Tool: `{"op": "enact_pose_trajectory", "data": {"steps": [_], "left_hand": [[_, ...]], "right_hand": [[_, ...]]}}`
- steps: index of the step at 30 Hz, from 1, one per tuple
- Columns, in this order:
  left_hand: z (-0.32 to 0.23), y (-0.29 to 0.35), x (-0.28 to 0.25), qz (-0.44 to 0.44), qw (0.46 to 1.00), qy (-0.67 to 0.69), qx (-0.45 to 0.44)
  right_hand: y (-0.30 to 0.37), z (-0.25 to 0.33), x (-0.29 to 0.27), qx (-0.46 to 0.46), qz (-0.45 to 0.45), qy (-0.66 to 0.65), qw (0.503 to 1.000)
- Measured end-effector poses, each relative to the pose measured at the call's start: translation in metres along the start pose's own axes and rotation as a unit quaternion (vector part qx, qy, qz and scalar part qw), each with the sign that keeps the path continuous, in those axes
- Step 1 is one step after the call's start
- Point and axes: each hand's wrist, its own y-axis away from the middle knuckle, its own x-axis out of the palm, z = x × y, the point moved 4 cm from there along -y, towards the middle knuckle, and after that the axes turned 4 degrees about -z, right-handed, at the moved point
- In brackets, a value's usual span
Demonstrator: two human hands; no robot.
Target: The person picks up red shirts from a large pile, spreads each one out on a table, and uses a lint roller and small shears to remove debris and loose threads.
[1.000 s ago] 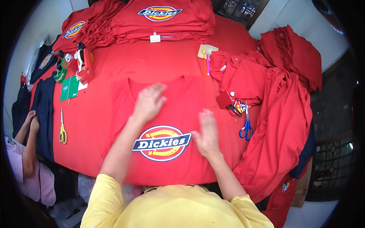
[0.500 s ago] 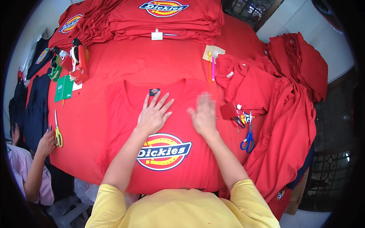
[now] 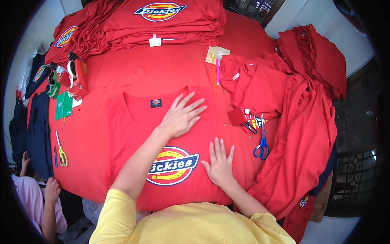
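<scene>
Table (image 3: 93,81): wide, red-covered.
Folded stack (image 3: 162,30): red, at far side.
Shirt (image 3: 187,140): red, at near middle, front up; spread almost flat already, slight creases are left.
Left hand (image 3: 180,118): palm down on shirt's far right part, fingers spread, gripping nothing.
Right hand (image 3: 220,166): flat at shirt's right side, fingers straight, gripping nothing.
Neck label (image 3: 156,103): dark, lying uncovered.

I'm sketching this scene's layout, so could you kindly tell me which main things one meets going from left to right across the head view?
Navy cloth, yellow-handled scissors, black neck label, left hand, right hand, blue-handled scissors, folded red stack.
</scene>
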Motion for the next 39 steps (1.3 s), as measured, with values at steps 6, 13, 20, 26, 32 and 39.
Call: {"op": "enact_pose_trajectory", "data": {"steps": [6,13,20,26,32,39], "left_hand": [[0.049,-0.063,0.026,0.087,0.986,-0.076,-0.119],[0.056,-0.091,0.008,0.071,0.989,0.011,-0.127],[0.071,0.055,-0.071,-0.13,0.96,-0.119,-0.218],[-0.086,0.162,-0.048,-0.045,0.885,0.28,-0.37],[-0.152,0.176,-0.021,0.019,0.97,0.067,-0.232],[-0.152,0.179,-0.012,0.036,0.965,0.057,-0.252]], "right_hand": [[0.069,-0.06,-0.007,0.127,-0.11,-0.087,0.982],[0.076,-0.057,-0.021,0.243,-0.19,-0.297,0.904],[0.075,0.038,-0.035,-0.117,-0.059,-0.271,0.954],[0.063,0.007,-0.013,0.147,0.04,-0.516,0.843],[0.037,0.022,-0.031,-0.022,0.122,-0.323,0.938],[0.035,0.024,-0.03,-0.067,0.135,-0.284,0.947]]}}
